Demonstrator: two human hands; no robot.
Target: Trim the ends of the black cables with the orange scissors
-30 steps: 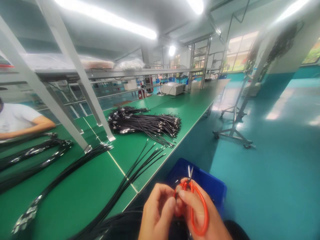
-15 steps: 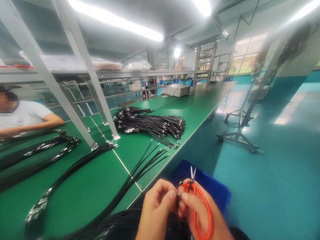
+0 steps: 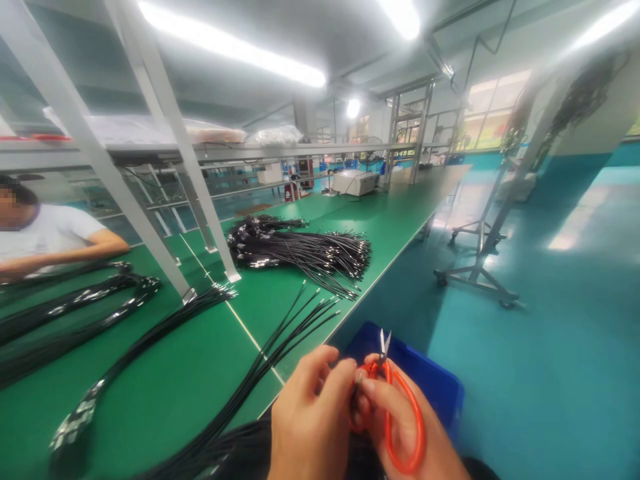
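Observation:
Red-handled scissors (image 3: 417, 427) rest in my right hand (image 3: 400, 407), their slightly parted blades pointing up and away. The thumb and forefinger of that hand pinch a small dark piece, probably a cable end, too blurred to make out. My left hand (image 3: 313, 407) meets it from the left, fingers curled and closed at the same piece; what they grip is hidden. Black cables (image 3: 245, 390) with pale tips run across the green table (image 3: 200, 353) beside my left hand. Dark cables also lie below both hands.
A blue bin (image 3: 435, 380) stands beyond my right hand, below the table edge. A large cable bundle (image 3: 300, 250) lies farther back, with more bundles (image 3: 90, 400) at left. Metal posts (image 3: 200, 193) rise from the table. A person (image 3: 55, 233) sits at far left.
My left hand has turned and its fingers have risen slightly, with its back now more in view. My right hand and the scissors have barely moved.

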